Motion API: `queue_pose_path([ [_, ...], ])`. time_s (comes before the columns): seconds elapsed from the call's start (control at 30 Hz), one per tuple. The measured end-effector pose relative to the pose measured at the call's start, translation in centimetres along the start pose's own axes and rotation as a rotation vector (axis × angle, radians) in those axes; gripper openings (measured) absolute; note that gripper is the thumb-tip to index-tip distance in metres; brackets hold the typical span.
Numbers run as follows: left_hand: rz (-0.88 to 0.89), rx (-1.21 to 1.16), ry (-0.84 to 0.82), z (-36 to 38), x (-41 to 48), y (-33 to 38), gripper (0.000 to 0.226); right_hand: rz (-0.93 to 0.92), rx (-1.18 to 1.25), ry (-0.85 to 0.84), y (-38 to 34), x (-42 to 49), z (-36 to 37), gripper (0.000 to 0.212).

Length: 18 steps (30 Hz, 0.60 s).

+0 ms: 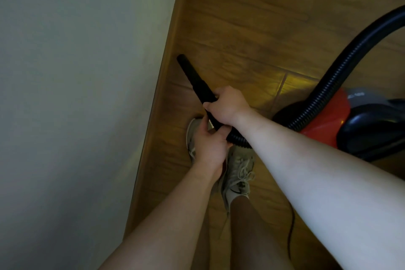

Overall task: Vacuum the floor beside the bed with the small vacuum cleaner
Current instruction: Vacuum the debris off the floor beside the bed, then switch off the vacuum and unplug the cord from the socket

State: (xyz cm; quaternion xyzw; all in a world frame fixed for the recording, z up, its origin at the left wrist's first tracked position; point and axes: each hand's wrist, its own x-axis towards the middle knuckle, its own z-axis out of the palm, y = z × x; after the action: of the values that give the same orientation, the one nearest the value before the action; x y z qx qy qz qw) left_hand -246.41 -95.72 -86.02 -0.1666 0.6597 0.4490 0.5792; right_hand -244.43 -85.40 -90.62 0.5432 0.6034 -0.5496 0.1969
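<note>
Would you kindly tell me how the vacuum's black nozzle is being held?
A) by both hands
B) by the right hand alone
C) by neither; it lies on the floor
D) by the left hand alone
A: the right hand wraps the nozzle nearer its tip, and the left hand grips its rear end, where the ribbed hose joins.

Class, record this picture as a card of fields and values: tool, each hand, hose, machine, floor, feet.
Tool: tapered black plastic nozzle, tip aimed at the floor's left edge
Right grip: right hand wrapped round the nozzle
Left grip: left hand holding the nozzle's rear end, at the hose joint
Hose: ribbed black hose, arching to the machine
Machine: red and black vacuum cleaner, standing to the person's right
Surface: brown wood-pattern floor
Feet: pale lace-up trainers
</note>
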Motion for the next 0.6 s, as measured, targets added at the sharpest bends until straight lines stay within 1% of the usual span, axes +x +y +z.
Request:
queue_pose_path([
  [0.1, 0.032, 0.035, -0.003, -0.1, -0.1, -0.8, 0.047, -0.028, 0.038, 0.01, 0.5, -0.6, 0.2, 0.035],
  [0.27, 0.07, 0.058, 0.007, 0.5, -0.4, -1.4, 0.053, -0.058, 0.106, 0.058, 1.2, -2.1, -0.6, 0.038],
  [0.37, 0.099, 0.118, 0.006, 1.2, -0.8, -1.5, 0.056, -0.057, 0.128, 0.081, 1.6, -2.9, -1.7, 0.039],
  [0.5, 0.123, 0.175, 0.019, 1.5, -0.9, -1.9, 0.053, -0.021, 0.154, 0.155, 3.1, -4.1, -3.9, 0.059],
  [0.6, 0.121, 0.206, 0.057, 1.4, -0.8, -2.1, 0.056, 0.008, 0.204, 0.249, 4.8, -5.9, -5.3, 0.06],
])
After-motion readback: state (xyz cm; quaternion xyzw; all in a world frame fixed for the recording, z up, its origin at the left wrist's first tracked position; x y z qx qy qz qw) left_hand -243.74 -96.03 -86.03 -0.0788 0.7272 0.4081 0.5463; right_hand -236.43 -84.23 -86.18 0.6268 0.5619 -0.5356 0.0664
